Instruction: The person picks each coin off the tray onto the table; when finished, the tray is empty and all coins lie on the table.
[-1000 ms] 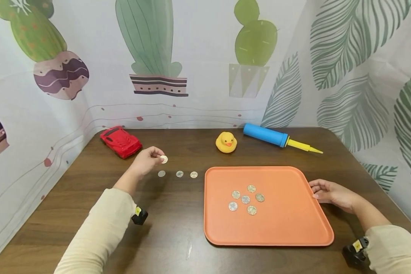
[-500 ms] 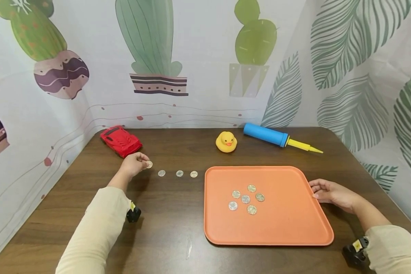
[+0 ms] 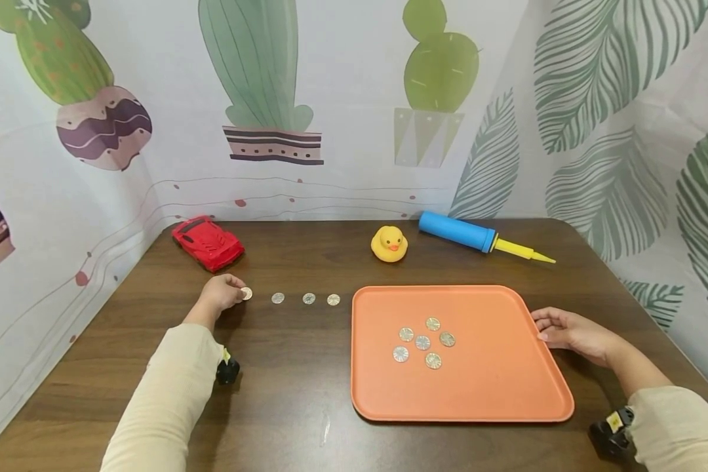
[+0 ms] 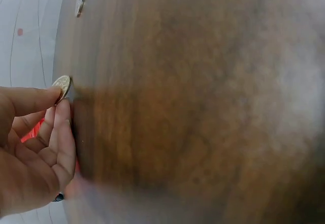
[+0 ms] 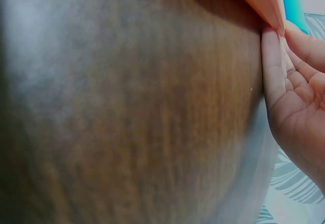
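Observation:
Between thumb and fingertips my left hand (image 3: pixel 219 295) pinches a coin (image 3: pixel 246 294), low over the table at the left end of a row. In the left wrist view the held coin (image 4: pixel 63 85) stands tilted, close to the wood. Three more coins lie spaced to its right, the nearest coin (image 3: pixel 278 298) and the farthest coin (image 3: pixel 333 299) among them. An orange tray (image 3: pixel 507 380) bears several coins, one of them a silvery coin (image 3: pixel 422 343) in the cluster's middle. My right hand (image 3: pixel 578 335) grips the tray's right rim, thumb on top and fingers beneath.
A red toy car (image 3: pixel 208 242) stands just behind my left hand. Farther back sit a yellow rubber duck (image 3: pixel 389 244) and a blue hand pump (image 3: pixel 457 231) with a yellow nozzle. Behind the wooden table (image 3: pixel 283 400) hangs a printed cloth (image 3: pixel 354 98).
My left hand has carried the coin leftward and down, from above the row to the row's left end. The right hand and the tray have stayed in place.

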`<state>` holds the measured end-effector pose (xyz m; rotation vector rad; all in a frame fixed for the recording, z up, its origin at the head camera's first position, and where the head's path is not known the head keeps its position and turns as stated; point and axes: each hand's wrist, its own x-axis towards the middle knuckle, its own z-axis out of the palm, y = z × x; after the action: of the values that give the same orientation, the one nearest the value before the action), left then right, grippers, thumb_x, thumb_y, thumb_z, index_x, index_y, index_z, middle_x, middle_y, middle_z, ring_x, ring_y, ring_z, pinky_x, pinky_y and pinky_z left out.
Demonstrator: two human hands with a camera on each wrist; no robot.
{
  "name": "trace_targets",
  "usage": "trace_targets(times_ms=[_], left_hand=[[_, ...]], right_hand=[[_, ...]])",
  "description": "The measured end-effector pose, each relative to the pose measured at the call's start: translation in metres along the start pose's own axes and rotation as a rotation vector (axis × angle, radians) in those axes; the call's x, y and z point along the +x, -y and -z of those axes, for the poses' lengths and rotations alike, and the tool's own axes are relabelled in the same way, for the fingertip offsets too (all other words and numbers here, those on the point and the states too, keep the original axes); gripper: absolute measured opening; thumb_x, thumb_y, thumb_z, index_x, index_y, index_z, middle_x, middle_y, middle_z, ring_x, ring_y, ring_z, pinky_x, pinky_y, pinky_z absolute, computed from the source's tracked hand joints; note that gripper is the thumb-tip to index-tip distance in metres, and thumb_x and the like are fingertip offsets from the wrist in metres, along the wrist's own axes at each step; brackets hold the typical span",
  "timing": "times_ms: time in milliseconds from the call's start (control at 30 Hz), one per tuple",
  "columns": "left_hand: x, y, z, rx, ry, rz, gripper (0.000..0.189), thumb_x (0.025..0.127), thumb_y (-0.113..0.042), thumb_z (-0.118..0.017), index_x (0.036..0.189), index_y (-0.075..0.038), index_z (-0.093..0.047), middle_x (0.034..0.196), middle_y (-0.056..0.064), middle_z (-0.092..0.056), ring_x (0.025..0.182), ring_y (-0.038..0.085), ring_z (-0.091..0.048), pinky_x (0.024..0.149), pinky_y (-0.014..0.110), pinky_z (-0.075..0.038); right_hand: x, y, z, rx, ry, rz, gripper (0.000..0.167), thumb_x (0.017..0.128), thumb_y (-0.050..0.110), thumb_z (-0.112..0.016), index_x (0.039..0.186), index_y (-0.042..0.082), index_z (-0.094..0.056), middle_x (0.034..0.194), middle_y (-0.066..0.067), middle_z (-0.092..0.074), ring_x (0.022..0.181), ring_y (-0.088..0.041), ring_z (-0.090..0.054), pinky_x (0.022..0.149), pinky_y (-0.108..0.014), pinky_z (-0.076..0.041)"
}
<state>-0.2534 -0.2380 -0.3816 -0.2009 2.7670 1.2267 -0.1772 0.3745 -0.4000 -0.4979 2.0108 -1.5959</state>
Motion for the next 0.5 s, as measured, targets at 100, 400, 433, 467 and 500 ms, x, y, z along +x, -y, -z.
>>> trace_targets(times_ms=[100, 400, 433, 467, 500], left_hand=[[-0.0005, -0.0003, 0.0001, 0.069, -0.022, -0.003, 0.019, 0.071, 0.0, -0.057, 0.088, 0.01, -0.053, 0.063, 0.003, -0.055, 0.059, 0.015, -0.048, 0.054, 0.024, -0.037], [-0.0012, -0.0005, 0.0011, 0.283, -0.026, -0.019, 0.019, 0.074, -0.013, -0.061, 0.082, 0.004, -0.057, 0.078, 0.015, -0.057, 0.076, 0.031, -0.049, 0.068, 0.036, -0.037], [-0.0006, -0.0002, 0.0011, 0.281, -0.027, -0.011, 0.02, 0.073, -0.013, -0.062, 0.083, 0.004, -0.058, 0.08, 0.016, -0.057, 0.077, 0.031, -0.049, 0.07, 0.037, -0.037], [0.0011, 0.0011, 0.0009, 0.279, -0.027, -0.007, 0.021, 0.073, -0.014, -0.062, 0.083, 0.004, -0.058, 0.081, 0.016, -0.057, 0.078, 0.031, -0.049, 0.071, 0.038, -0.037], [0.004, 0.0041, 0.0008, 0.276, -0.025, -0.009, 0.021, 0.073, -0.015, -0.063, 0.083, 0.003, -0.058, 0.082, 0.016, -0.057, 0.078, 0.031, -0.049, 0.071, 0.038, -0.037]], right_hand=[[-0.0003, 0.0016, 0.0001, -0.007, -0.01, -0.008, 0.034, 0.087, 0.0, -0.044, 0.112, -0.016, -0.029, 0.097, -0.007, -0.05, 0.085, -0.013, -0.054, 0.074, -0.026, -0.045], [-0.0003, 0.0004, 0.0007, 0.01, -0.006, -0.007, 0.029, 0.087, -0.001, -0.044, 0.112, -0.01, -0.035, 0.096, -0.007, -0.051, 0.085, -0.013, -0.054, 0.075, -0.027, -0.045], [-0.0003, 0.0001, 0.0008, 0.011, -0.005, -0.004, 0.029, 0.087, -0.001, -0.044, 0.112, -0.009, -0.035, 0.096, -0.007, -0.051, 0.085, -0.013, -0.054, 0.075, -0.027, -0.045], [-0.0002, 0.0, 0.0011, 0.012, -0.003, -0.002, 0.028, 0.087, -0.001, -0.044, 0.112, -0.009, -0.035, 0.096, -0.007, -0.051, 0.085, -0.014, -0.054, 0.075, -0.027, -0.045], [-0.0002, -0.0003, 0.0013, 0.011, -0.004, -0.002, 0.028, 0.087, -0.001, -0.044, 0.112, -0.009, -0.035, 0.096, -0.007, -0.051, 0.085, -0.013, -0.054, 0.074, -0.027, -0.045]])
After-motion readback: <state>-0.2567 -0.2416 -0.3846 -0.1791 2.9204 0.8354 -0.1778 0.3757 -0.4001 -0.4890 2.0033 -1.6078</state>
